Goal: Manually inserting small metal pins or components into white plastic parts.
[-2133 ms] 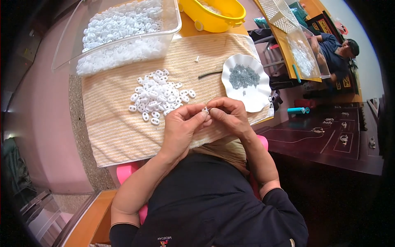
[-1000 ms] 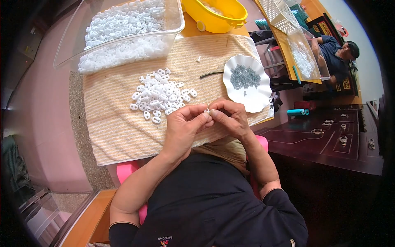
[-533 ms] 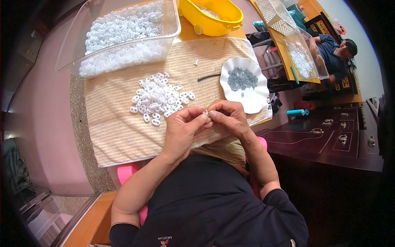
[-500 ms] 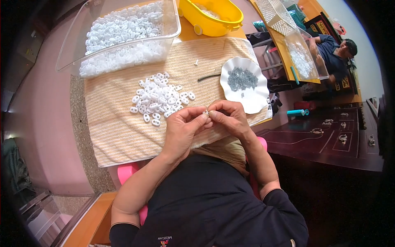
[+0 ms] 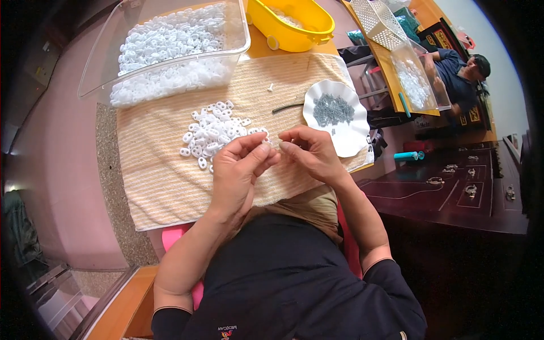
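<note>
Since a moment ago little has changed: my hands stay together over the near edge of the cloth, only a touch closer to the heap of parts, and the view has shifted slightly.

I work over a cream striped towel (image 5: pixel 170 170) spread on a speckled stone counter (image 5: pixel 110 187). On it lie a loose heap of small white plastic ring-shaped parts (image 5: pixel 212 133) and a white scalloped dish (image 5: pixel 354 133) filled with small grey metal pieces (image 5: pixel 332 109). Behind stand a clear plastic tub (image 5: pixel 102 73) of the same white parts and a yellow plastic basin (image 5: pixel 294 28). Another person sits at an orange table to the far right.

My left hand (image 5: pixel 238 175) and my right hand (image 5: pixel 311 153) meet fingertip to fingertip, thumbs and forefingers pinched shut on something tiny between them; it is too small to make out, just beside the heap
</note>
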Action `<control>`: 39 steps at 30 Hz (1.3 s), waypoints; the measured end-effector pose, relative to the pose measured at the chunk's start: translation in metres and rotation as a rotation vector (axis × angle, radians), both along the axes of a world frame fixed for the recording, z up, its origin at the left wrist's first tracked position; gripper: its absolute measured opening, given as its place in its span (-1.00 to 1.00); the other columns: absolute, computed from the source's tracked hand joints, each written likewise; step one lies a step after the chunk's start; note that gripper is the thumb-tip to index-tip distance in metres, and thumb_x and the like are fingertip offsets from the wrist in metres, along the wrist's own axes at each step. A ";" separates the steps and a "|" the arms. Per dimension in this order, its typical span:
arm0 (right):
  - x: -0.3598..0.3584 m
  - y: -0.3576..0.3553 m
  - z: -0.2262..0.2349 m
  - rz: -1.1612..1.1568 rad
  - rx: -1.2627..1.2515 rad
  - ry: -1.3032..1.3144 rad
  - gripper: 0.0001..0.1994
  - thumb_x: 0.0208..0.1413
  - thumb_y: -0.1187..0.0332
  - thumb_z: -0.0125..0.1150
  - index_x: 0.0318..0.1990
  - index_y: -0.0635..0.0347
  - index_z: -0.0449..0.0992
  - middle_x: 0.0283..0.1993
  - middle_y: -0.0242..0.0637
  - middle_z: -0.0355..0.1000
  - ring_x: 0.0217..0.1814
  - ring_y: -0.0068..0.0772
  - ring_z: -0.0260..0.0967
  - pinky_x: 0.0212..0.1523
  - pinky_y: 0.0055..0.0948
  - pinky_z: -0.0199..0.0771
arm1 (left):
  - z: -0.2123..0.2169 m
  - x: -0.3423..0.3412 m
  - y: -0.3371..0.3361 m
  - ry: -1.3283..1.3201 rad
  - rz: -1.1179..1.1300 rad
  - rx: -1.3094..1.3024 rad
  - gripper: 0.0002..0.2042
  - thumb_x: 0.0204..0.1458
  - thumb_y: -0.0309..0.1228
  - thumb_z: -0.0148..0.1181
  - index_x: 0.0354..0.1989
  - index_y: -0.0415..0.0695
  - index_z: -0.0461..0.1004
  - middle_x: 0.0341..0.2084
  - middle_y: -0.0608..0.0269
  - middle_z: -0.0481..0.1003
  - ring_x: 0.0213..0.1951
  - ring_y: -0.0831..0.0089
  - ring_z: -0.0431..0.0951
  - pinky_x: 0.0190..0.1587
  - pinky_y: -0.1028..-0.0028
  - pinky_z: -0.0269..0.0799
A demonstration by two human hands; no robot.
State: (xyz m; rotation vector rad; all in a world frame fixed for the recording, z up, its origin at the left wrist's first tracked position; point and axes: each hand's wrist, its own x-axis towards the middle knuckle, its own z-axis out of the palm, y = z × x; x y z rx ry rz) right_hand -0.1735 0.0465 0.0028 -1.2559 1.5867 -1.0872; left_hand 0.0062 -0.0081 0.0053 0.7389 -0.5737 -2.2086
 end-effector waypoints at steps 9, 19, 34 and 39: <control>0.011 -0.026 0.006 0.133 -0.221 0.618 -0.78 -0.03 0.50 0.25 -0.18 0.26 0.50 -0.34 -0.14 0.42 -0.33 -0.18 0.44 -0.34 -0.39 0.40 | 0.000 0.006 -0.014 0.038 0.141 -0.019 -0.81 0.08 -0.61 0.12 -0.12 -0.29 0.45 -0.37 0.13 0.53 -0.31 0.41 0.59 -0.16 0.44 0.60; 0.016 -0.032 0.011 0.157 -0.095 0.701 -0.82 -0.06 0.43 0.24 -0.27 0.25 0.46 -0.34 -0.15 0.40 -0.29 -0.08 0.43 -0.27 -0.26 0.40 | 0.001 0.008 -0.016 0.047 0.134 -0.026 -0.81 0.07 -0.61 0.12 -0.12 -0.29 0.45 -0.37 0.12 0.54 -0.31 0.40 0.59 -0.15 0.43 0.60; 0.008 -0.024 0.003 0.079 -0.079 0.300 -0.81 0.04 0.38 0.25 -0.21 0.28 0.52 -0.45 -0.19 0.47 -0.44 -0.46 0.42 -0.38 -0.48 0.41 | -0.003 0.007 -0.016 0.029 0.128 -0.005 -0.82 0.07 -0.61 0.14 -0.13 -0.29 0.45 -0.39 0.13 0.53 -0.32 0.41 0.59 -0.18 0.45 0.60; 0.000 -0.019 -0.009 0.046 -0.082 0.058 -0.78 0.09 0.40 0.24 -0.16 0.35 0.50 -0.40 -0.42 0.47 -0.46 -0.68 0.33 -0.44 -0.59 0.37 | -0.002 0.006 -0.015 0.029 0.114 -0.011 -0.81 0.06 -0.62 0.13 -0.13 -0.31 0.44 -0.37 0.13 0.52 -0.33 0.42 0.58 -0.18 0.45 0.61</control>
